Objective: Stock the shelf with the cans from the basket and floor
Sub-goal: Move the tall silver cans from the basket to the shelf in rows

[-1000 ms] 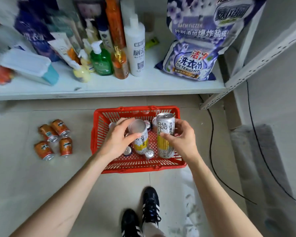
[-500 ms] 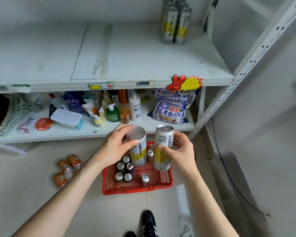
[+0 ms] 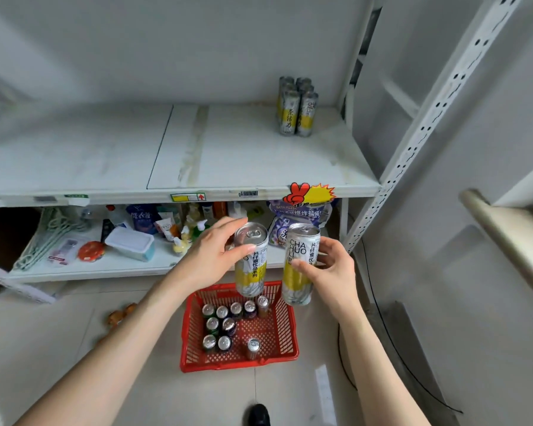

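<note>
My left hand (image 3: 211, 259) grips a tall white-and-yellow can (image 3: 251, 272) upright, and my right hand (image 3: 331, 272) grips a second one (image 3: 299, 265) beside it. Both cans hang in front of the lower shelf, above the red basket (image 3: 285, 352) on the floor. Several smaller cans (image 3: 225, 325) stand in that basket. At the back right of the white upper shelf (image 3: 105, 161) stands a cluster of the same tall cans (image 3: 296, 107). Orange cans (image 3: 120, 315) lie on the floor left of the basket, partly hidden by my left arm.
The lower shelf (image 3: 130, 269) holds bottles, a lidded plastic box (image 3: 130, 242), hangers and a detergent bag (image 3: 302, 210). A perforated white upright (image 3: 419, 133) bounds the shelf on the right. A black cable (image 3: 379, 318) runs along the floor by the wall. My shoe (image 3: 259, 415) is at the bottom.
Both hands have lifted the two tall cans up out of the basket, and my view has tilted upward, bringing the upper shelf and its cans into sight.
</note>
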A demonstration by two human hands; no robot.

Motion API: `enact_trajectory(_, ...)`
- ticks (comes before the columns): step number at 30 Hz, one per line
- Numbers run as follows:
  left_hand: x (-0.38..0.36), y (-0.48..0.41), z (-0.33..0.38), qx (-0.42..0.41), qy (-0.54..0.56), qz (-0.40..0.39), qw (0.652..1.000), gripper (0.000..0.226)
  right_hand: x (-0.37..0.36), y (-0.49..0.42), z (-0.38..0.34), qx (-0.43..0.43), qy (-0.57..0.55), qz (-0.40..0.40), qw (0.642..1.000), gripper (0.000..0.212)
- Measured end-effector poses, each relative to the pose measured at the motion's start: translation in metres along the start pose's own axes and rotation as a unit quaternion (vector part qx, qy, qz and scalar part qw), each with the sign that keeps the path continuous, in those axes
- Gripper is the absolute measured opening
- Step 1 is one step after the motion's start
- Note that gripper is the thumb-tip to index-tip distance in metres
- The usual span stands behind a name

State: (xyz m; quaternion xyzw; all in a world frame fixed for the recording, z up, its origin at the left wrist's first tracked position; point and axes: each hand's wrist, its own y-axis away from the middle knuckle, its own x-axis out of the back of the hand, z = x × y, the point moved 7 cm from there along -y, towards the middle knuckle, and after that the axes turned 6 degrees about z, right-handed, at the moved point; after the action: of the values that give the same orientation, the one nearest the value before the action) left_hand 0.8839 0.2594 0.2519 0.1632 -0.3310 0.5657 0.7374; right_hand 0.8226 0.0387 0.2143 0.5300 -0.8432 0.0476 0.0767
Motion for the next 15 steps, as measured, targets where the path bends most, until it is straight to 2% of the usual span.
enact_trajectory(7,-0.002,-0.039,0.041,-0.022,0.008,0.012,1.000,0.059,0.019,-0.048,-0.021,0.022,0.024,-0.006,0.999,0.056)
enact_trajectory(15,-0.029,-0.113,0.067,0.005,0.023,0.070,0.997,0.058,0.043,-0.141,-0.021,0.026,0.021,-0.022,0.999,0.063)
